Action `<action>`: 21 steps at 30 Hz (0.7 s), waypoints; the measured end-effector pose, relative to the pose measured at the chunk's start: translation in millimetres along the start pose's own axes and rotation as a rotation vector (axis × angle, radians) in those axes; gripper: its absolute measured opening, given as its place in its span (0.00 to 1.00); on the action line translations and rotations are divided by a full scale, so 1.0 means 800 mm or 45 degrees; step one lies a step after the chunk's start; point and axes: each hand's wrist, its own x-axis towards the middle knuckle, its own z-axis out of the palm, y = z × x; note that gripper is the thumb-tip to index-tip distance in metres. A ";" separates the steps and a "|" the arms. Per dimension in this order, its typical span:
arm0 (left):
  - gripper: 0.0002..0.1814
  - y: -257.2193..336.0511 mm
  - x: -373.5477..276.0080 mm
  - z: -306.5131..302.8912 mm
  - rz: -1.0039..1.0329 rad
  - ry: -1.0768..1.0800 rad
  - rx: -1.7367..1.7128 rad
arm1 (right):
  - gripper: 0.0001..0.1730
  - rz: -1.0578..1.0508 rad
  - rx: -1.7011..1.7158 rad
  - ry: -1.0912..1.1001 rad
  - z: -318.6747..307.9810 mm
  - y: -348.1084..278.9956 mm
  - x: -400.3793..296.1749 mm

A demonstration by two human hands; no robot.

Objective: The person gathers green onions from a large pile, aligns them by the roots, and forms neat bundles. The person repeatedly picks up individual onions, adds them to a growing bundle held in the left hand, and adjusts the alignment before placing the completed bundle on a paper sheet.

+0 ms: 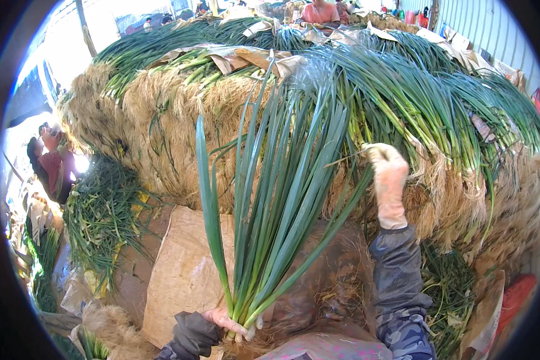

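My left hand (234, 325), in a pale glove, is closed around the lower stems of a bunch of green onions (274, 216) at the bottom middle. Their long leaves fan upward, and their roots hang below the hand. My right hand (389, 177), also gloved, is raised to the right of the leaves, with its wrist bent and fingers curled. A thin, dry leaf strand (345, 159) extends leftward from its fingertips, pinched between them. Behind both hands lies a long heap of green onions (405, 99), with tan roots (148, 130) facing me.
A tan woven sack (184, 274) lies before me. Loose green leaves are piled at the left (103, 216) and lower right (447, 297). A red bag (515, 299) is at the right edge. One person (319, 14) is behind the heap; others (54, 166) are at the left.
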 end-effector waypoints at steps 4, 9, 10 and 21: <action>0.24 -0.017 -0.010 -0.007 -0.029 0.064 0.011 | 0.12 0.255 0.163 0.247 -0.040 0.026 0.028; 0.23 -0.033 -0.006 -0.005 0.045 0.118 0.014 | 0.13 0.221 -0.021 -0.098 -0.044 -0.010 -0.031; 0.23 -0.036 -0.006 -0.012 -0.001 0.107 0.060 | 0.13 0.266 0.015 -0.279 -0.045 -0.006 -0.042; 0.22 -0.076 -0.010 -0.025 -0.122 0.305 0.141 | 0.18 0.577 0.437 -0.717 0.020 -0.038 -0.010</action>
